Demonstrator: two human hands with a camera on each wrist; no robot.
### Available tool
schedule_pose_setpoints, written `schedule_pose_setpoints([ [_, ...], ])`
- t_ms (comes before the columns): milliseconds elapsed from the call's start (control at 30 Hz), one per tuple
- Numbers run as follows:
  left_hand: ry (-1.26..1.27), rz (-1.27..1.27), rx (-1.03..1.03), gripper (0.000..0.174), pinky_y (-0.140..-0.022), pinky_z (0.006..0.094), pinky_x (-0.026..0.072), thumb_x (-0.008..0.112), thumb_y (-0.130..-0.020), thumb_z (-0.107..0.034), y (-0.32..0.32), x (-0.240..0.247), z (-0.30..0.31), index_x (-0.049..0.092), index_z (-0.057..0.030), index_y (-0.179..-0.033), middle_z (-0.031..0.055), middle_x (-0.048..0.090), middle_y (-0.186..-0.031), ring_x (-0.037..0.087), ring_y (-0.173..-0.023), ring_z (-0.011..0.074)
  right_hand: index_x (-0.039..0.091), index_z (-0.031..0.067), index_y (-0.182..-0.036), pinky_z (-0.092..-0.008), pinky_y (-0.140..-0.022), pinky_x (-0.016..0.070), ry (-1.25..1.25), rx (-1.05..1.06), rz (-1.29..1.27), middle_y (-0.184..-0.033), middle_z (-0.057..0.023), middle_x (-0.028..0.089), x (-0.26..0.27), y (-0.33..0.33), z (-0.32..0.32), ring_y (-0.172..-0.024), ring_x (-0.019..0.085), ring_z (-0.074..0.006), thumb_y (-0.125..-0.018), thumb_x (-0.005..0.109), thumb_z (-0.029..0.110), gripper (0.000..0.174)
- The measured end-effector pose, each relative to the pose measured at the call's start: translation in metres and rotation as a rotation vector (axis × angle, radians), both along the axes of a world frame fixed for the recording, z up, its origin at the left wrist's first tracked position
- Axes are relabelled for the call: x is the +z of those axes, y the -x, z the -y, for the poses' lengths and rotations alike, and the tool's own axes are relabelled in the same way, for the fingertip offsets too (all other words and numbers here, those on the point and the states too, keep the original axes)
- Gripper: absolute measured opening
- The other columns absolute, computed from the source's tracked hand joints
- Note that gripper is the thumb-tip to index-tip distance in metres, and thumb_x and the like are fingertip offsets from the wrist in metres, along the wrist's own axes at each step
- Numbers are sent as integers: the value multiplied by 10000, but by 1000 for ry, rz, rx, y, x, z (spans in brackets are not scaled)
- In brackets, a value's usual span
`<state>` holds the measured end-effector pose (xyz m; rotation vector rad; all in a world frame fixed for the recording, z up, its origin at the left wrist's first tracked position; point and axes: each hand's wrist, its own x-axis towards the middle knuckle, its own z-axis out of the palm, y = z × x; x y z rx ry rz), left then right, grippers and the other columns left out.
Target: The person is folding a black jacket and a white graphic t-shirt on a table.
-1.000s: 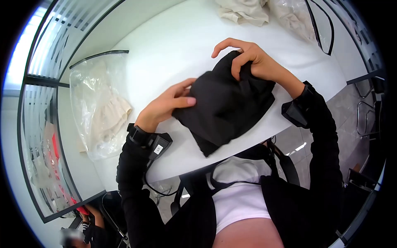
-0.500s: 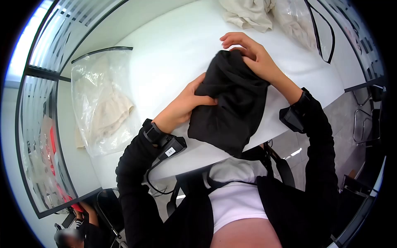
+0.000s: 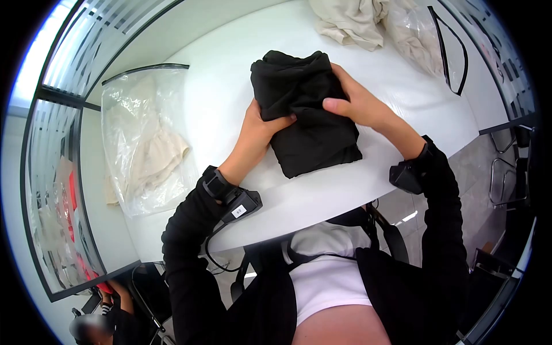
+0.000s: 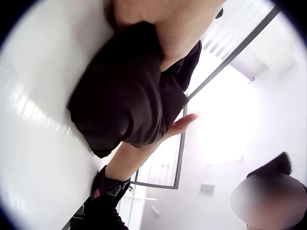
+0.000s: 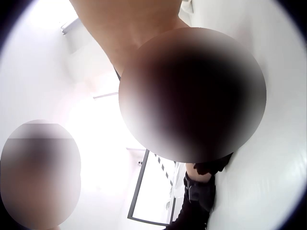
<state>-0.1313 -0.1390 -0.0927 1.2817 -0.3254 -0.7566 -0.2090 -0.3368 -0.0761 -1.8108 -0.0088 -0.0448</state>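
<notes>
A black cloth, folded into a bundle, lies on the white table in the head view. The left hand grips its left edge, thumb on top and the other fingers hidden beneath or behind it. On the opposite side the right hand holds the cloth, thumb over its upper face and fingers along the far right edge. In the left wrist view the cloth hangs in folds below the left hand. Blurring covers most of the cloth in the right wrist view, under the right hand.
A clear bag with beige cloth inside lies at the table's left. Beige cloth and another clear bag with a black edge are at the back right. Partitions flank the table; another person is at lower left.
The black cloth has moved away from the body and looks more compactly folded. Both hands have shifted with it, and the right hand's raised fingers have come down along its side.
</notes>
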Motion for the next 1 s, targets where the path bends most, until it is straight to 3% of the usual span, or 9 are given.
schedule_pose_setpoints([
  [133, -69, 124, 2, 662, -904, 315, 419, 706, -674, -77, -3, -6, 2, 356, 30, -1226, 134, 492, -1152, 486, -1083, 224, 190, -98, -1306, -331, -990, 326, 101, -32, -15, -1247, -238, 407, 10, 0, -18, -1193, 404, -298, -657, 725, 444, 1000],
  [267, -133, 218, 15, 641, -904, 309, 435, 635, -719, -24, 0, -3, 5, 308, 28, -1267, 143, 470, -1188, 494, -1086, 218, 196, -104, -1289, -332, -977, 341, 178, -18, -34, -1234, -230, 418, 16, 0, -21, -1184, 413, -298, -617, 757, 396, 1008],
  [367, -111, 164, -32, 652, -925, 310, 416, 649, -734, -50, -1, -4, 3, 296, 18, -1278, 147, 447, -1221, 468, -1122, 216, 223, -82, -1282, -333, -960, 358, 144, -28, -89, -1226, -221, 426, 10, -2, -14, -1155, 436, -291, -605, 756, 291, 940],
  [467, -46, 11, -87, 624, -945, 315, 396, 645, -759, -52, -2, 4, 0, 311, -4, -1285, 130, 444, -1233, 457, -1137, 212, 251, -68, -1300, -316, -946, 367, -123, -142, -170, -1194, -210, 460, -1, -5, -5, -1119, 462, -272, -632, 731, 195, 863],
  [567, 63, -70, -97, 626, -971, 306, 363, 645, -775, -58, 2, 11, -5, 306, -17, -1300, 116, 460, -1230, 450, -1143, 200, 301, -54, -1297, -306, -954, 357, -257, -34, -305, -1193, -183, 479, 2, -7, 5, -1120, 463, -241, -657, 718, 167, 795],
  [700, 116, -71, -134, 520, -965, 300, 376, 570, -798, 44, 0, 7, -11, 363, -30, -1269, 74, 492, -1209, 463, -1131, 168, 381, -29, -1266, -304, -980, 324, -200, 82, -272, -1193, -117, 508, 11, -4, 4, -1129, 458, -200, -698, 709, 181, 688],
  [933, 151, -19, -140, 483, -956, 292, 389, 520, -802, 94, 2, 4, -15, 397, -33, -1251, 71, 514, -1189, 480, -1113, 157, 363, -2, -1292, -307, -990, 310, -132, 195, -296, -1224, -111, 484, 11, -3, 11, -1152, 430, -187, -730, 694, 188, 680],
  [1000, 134, -30, -126, 466, -946, 287, 397, 492, -796, 113, 2, 4, -16, 420, -25, -1235, 77, 526, -1173, 491, -1099, 159, 341, 26, -1317, -304, -991, 317, -188, 137, -155, -1248, -101, 466, -1, 0, 10, -1173, 415, -184, -773, 614, 85, 611],
])
